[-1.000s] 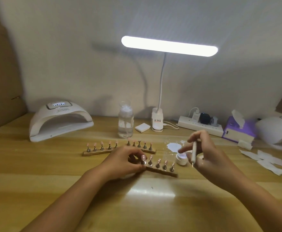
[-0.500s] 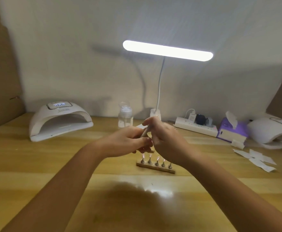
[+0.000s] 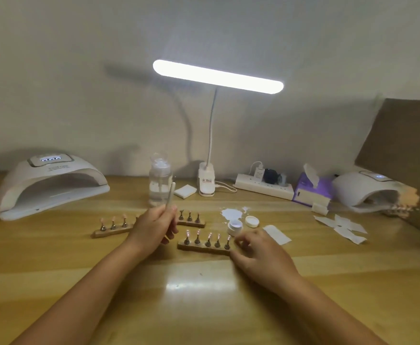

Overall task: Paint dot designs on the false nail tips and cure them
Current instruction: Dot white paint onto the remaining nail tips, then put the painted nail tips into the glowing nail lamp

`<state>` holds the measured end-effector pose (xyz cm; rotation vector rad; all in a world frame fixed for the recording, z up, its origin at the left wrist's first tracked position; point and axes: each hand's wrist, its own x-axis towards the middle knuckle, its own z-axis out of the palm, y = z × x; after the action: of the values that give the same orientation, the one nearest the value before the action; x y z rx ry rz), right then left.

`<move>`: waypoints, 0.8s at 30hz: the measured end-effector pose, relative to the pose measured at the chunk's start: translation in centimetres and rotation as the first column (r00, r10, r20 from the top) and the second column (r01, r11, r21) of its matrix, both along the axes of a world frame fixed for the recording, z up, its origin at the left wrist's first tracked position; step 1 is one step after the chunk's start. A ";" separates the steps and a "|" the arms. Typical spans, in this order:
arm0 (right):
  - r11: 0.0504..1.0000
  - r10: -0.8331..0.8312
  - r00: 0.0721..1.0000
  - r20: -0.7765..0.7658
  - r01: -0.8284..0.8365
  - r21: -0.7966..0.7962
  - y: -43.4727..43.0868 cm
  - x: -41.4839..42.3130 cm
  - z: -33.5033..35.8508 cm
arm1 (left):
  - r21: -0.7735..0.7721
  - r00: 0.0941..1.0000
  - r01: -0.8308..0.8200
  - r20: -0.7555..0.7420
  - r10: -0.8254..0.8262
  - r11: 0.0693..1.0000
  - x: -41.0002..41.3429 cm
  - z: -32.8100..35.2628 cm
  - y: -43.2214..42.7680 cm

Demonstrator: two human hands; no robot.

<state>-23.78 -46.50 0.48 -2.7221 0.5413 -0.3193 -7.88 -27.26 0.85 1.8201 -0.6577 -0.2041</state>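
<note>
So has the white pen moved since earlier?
Yes: the pen went leftward from the gel pot to the left hand, before the clear bottle.

We use one view: a wide-angle head camera above the near edge of the table [image 3: 54, 270], facing forward and down toward the far wall [image 3: 79, 70]; left hand [image 3: 151, 227] and right hand [image 3: 258, 252] sit close.

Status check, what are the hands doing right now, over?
Left hand grips pen. Right hand at right end of nearest nail stand, grip unclear. Open jar close behind it.
</note>
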 end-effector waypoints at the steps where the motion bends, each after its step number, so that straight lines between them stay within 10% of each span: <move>1: 1.000 0.004 1.000 0.008 -0.004 0.006 0.1 0.3 0.1 | -0.019 1.000 -0.021 0.009 0.021 1.000 -0.1 -0.4 -0.2; 8: 0.999 0.034 0.991 0.132 -0.033 -0.008 -0.5 -3.5 0.0 | -0.120 0.993 -0.056 0.093 0.067 0.991 -0.2 -1.7 -0.5; 13: 0.952 -0.245 0.942 0.230 0.189 0.240 -6.4 -11.1 0.9 | -0.077 0.987 -0.064 0.145 0.075 0.995 0.1 -2.5 -0.2; 18: 0.596 -0.770 0.599 0.219 0.553 0.583 -16.7 -15.4 0.4 | -0.148 0.982 -0.079 0.158 0.102 0.986 -0.8 -1.2 -1.4; 24: 0.282 -0.953 0.248 0.175 0.510 0.812 -24.0 -10.9 0.7 | -0.158 0.959 0.166 0.254 -0.122 0.973 -7.6 0.6 -10.8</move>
<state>-34.69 -70.54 1.14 -1.2464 1.4900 -1.0908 -15.49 -38.04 1.46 1.6390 -0.9534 -0.0171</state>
